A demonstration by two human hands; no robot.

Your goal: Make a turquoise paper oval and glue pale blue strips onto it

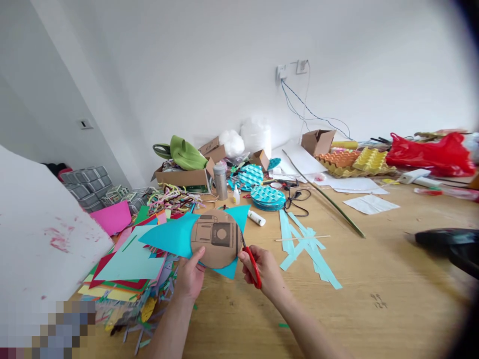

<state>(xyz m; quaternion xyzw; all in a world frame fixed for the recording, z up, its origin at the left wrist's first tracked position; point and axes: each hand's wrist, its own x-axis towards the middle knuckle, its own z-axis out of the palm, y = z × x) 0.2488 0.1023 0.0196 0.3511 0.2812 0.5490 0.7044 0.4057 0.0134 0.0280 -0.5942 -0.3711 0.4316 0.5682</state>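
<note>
both hands are closed on things above the wooden desk: the left hand pinches a cardboard disc together with blue paper, thumb on the front, and the right hand grips the red handles of the scissors. the desk reaches back to a white wall with sockets and hanging cables. at the left rises a white panel smeared with red.

the disc and paper are held in front of the person, a little left of centre. the paper's long axis runs sideways, its tapering end pointing left, with corners jutting out at upper right and lower right. the disc hides its middle, printed side toward the person. the scissors point up and slightly left, at the disc's right edge; how far their blades are apart cannot be told.

a pile of coloured paper crowds the left side, near the left hand. pale blue strips lie to the right, under a thin stick. behind are a glue bottle, woven discs and a metal flask; egg trays and a red bag sit far right.
</note>
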